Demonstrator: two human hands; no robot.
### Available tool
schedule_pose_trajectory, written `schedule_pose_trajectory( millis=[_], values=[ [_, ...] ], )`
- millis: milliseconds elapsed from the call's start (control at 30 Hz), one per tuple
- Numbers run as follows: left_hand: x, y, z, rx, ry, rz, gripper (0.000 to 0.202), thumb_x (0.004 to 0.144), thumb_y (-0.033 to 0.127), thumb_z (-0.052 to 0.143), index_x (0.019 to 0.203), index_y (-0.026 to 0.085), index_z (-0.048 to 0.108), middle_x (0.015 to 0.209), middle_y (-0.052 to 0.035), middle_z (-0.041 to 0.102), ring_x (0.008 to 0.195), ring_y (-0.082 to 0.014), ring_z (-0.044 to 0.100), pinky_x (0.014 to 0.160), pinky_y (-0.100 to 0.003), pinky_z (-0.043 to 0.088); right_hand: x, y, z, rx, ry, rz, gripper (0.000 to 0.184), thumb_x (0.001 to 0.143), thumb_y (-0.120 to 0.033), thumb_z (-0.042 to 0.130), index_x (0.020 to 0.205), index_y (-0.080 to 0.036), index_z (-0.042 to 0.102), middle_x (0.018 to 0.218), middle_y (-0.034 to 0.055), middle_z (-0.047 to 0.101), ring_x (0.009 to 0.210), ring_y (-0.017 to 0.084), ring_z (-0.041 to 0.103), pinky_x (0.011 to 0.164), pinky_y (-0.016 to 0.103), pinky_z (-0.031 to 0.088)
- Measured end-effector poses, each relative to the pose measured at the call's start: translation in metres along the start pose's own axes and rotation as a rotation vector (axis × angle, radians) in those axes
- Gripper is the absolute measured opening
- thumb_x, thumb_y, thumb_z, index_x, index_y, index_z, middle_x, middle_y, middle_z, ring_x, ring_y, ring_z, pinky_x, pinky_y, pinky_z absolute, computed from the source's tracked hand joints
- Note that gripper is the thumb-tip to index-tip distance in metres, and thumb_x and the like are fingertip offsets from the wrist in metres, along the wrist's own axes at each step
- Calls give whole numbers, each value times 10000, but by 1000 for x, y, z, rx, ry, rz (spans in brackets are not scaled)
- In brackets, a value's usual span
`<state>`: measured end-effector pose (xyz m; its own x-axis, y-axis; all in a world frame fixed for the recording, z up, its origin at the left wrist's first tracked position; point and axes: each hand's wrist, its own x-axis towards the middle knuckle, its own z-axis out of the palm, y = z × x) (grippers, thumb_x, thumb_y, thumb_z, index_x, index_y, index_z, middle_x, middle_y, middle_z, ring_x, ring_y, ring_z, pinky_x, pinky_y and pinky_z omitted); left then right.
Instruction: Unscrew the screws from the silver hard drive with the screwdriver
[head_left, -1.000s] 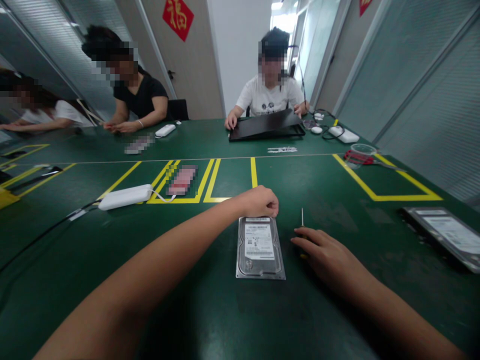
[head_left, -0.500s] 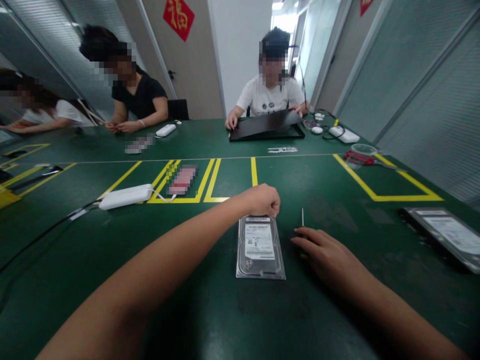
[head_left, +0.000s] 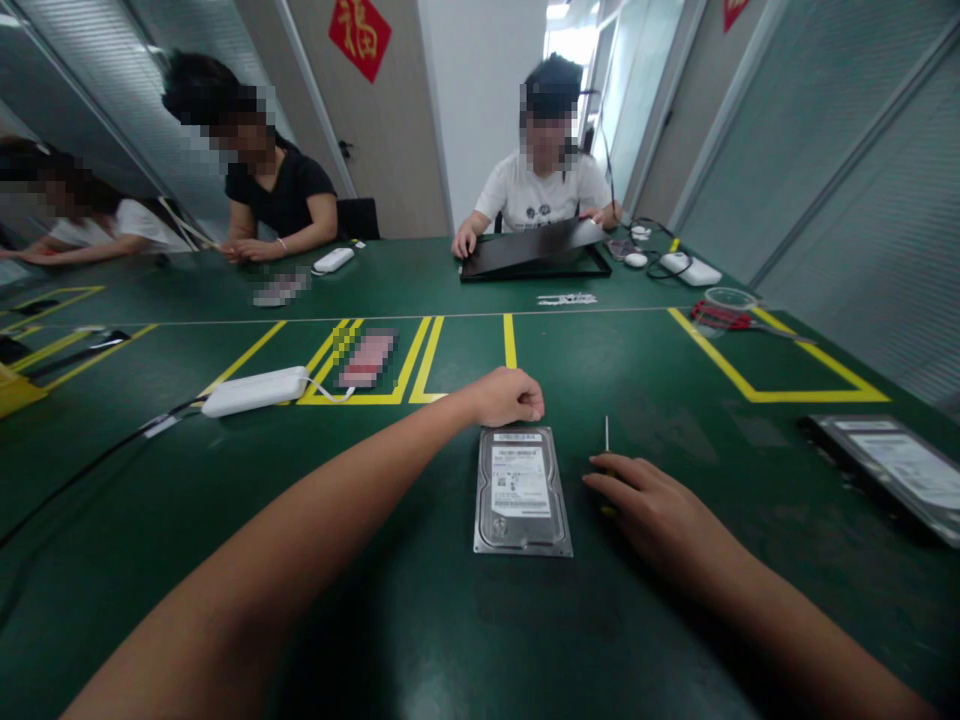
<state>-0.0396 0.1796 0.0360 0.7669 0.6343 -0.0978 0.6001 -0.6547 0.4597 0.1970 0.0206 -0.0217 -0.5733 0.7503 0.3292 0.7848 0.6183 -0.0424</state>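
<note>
A silver hard drive (head_left: 523,492) with a white label lies flat on the green table (head_left: 525,640), nearest the middle. To its right, the right hand (head_left: 652,505) lies with part-bent fingers over a screwdriver (head_left: 607,433) whose shaft points far; whether they grip its handle cannot be told. If that hold is loose, the tool could roll or its tip skid. The left hand (head_left: 508,397) is curled into a loose fist just by the drive's far edge; anything inside is hidden, and contact is unclear. Nothing visibly clamps the drive, so a knock or sideways push might slide it. A second drive (head_left: 892,470) lies well apart at right. Farther off, a person (head_left: 544,190) handles a black panel (head_left: 532,252).
</note>
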Motion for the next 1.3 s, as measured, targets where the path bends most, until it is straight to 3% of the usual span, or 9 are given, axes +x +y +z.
schedule_pose_trajectory(
  millis=[167, 367, 533, 700, 767, 967, 1167, 1300],
  values=[
    [-12, 11, 5, 61, 97, 64, 163, 888, 212, 573, 950, 149, 710, 868, -26, 717, 771, -128, 625, 688, -237, 411, 0, 1, 0, -12, 11, -10, 365, 838, -61, 563, 1179, -152, 658, 1270, 131, 576, 1017, 262, 609, 839, 430, 592],
    [-45, 45, 18, 229, 193, 128, 189, 936, 274, 516, 941, 170, 674, 907, -58, 672, 855, -199, 609, 751, -316, 440, -2, 1, 0, -17, 19, -6, 372, 847, -56, 534, 1187, -154, 648, 1284, 131, 568, 1039, 260, 608, 856, 420, 589],
    [-84, 83, 45, 369, 201, 109, 257, 942, 373, 547, 1004, 152, 661, 1021, -92, 660, 998, -253, 603, 879, -387, 487, -2, 1, -1, 13, 92, -22, 341, 918, -102, 463, 1223, -152, 606, 1284, 133, 569, 1063, 237, 612, 877, 392, 583],
    [-112, 108, 81, 464, 250, 3, 618, 862, 560, 625, 1270, 97, 574, 1327, -187, 565, 1244, -347, 502, 985, -464, 468, 5, 6, -11, 137, 223, 61, 352, 954, -152, 452, 1297, -175, 527, 1288, 121, 571, 1150, 216, 594, 960, 380, 547],
    [-115, 110, 93, 520, 258, -15, 686, 872, 559, 612, 1340, 65, 527, 1357, -217, 547, 1271, -360, 485, 992, -479, 466, 9, 6, -21, 187, 290, 145, 307, 964, -227, 494, 1264, -184, 540, 1221, 111, 610, 1102, 218, 619, 945, 379, 545],
    [-112, 106, 112, 644, 333, 31, 521, 978, 388, 480, 1339, 16, 524, 1364, -260, 540, 1266, -361, 505, 1000, -507, 458, 31, -7, -63, 300, 443, 412, 269, 961, -379, 531, 1140, -192, 604, 1057, 82, 668, 948, 222, 656, 857, 375, 527],
    [-112, 103, 113, 661, 344, 56, 523, 980, 397, 459, 1330, 16, 537, 1357, -250, 552, 1263, -371, 508, 998, -508, 459, 70, -19, -94, 424, 428, 470, 365, 923, -461, 555, 1142, -173, 608, 891, 56, 674, 732, 178, 647, 642, 286, 482],
    [-114, 101, 112, 652, 343, 62, 525, 986, 398, 436, 1335, 18, 533, 1362, -248, 551, 1271, -362, 503, 1001, -500, 459, 101, -21, -102, 340, 403, 465, 328, 879, -418, 582, 1060, -146, 615, 752, 37, 629, 612, 140, 560, 561, 249, 389]
  ],
)
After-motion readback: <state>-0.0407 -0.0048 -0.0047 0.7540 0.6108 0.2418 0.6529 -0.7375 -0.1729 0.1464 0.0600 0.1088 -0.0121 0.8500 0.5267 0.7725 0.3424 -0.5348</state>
